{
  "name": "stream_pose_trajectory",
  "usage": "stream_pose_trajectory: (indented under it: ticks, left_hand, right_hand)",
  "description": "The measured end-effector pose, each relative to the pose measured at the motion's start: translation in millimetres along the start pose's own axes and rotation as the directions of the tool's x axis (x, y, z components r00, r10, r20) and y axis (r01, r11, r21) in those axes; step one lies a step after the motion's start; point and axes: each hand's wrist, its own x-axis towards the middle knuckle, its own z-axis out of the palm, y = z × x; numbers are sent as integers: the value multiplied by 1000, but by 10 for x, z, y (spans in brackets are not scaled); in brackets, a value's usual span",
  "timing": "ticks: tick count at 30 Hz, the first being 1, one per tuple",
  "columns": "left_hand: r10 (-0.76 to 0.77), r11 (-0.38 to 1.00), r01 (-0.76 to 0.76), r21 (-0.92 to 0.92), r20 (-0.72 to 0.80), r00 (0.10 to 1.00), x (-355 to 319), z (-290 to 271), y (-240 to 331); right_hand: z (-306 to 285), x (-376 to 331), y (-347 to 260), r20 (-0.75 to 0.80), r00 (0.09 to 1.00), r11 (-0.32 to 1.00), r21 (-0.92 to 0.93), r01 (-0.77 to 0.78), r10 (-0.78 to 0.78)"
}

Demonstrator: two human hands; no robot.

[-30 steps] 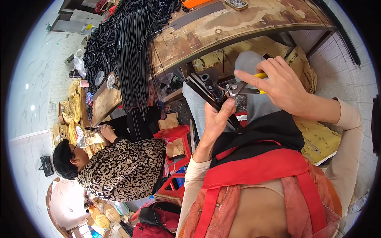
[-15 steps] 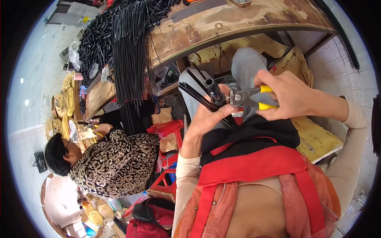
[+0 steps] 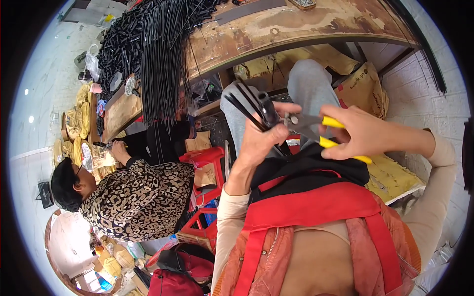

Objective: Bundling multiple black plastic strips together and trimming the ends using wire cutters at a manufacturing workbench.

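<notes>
In front of my knees, my left hand [image 3: 258, 144] is closed around a black tubular part [image 3: 267, 111]. Several thin black rods [image 3: 241, 104] stick out from the same grip, slanting up and to the left. My right hand [image 3: 364, 129] grips yellow-handled pliers [image 3: 307, 126], their handles spread apart. The jaws point left, right beside the tube and my left fingertips. Whether they close on anything is hidden by the fingers and blur.
Ahead stands a worn wooden table [image 3: 316, 24], with a bundle of long black rods [image 3: 160, 64] hanging over its edge and a heap of short black parts [image 3: 116, 59]. To the left a person in a patterned top [image 3: 143, 200] works near a red plastic stool [image 3: 210, 167].
The pliers' handles have spread wider and their jaws have shifted slightly. The tube in my left hand has tilted a little. The co-worker's hand has moved slightly.
</notes>
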Motion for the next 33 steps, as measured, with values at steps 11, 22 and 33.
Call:
stream_pose_trajectory:
  ticks: [11,22,33]
  left_hand:
    - [4,1000,-4,11,-59,998,-16,19,11]
    - [14,1000,-14,19,-30,999,35,-39,15]
    - [55,992,-48,115,-63,996,24,24,26]
  right_hand:
    - [-133,-22,-37,38,995,992,80,-98,95]
    - [-208,10,-45,58,987,989,4,-149,149]
    - [27,78,283,-314,798,704,-687,183,-514]
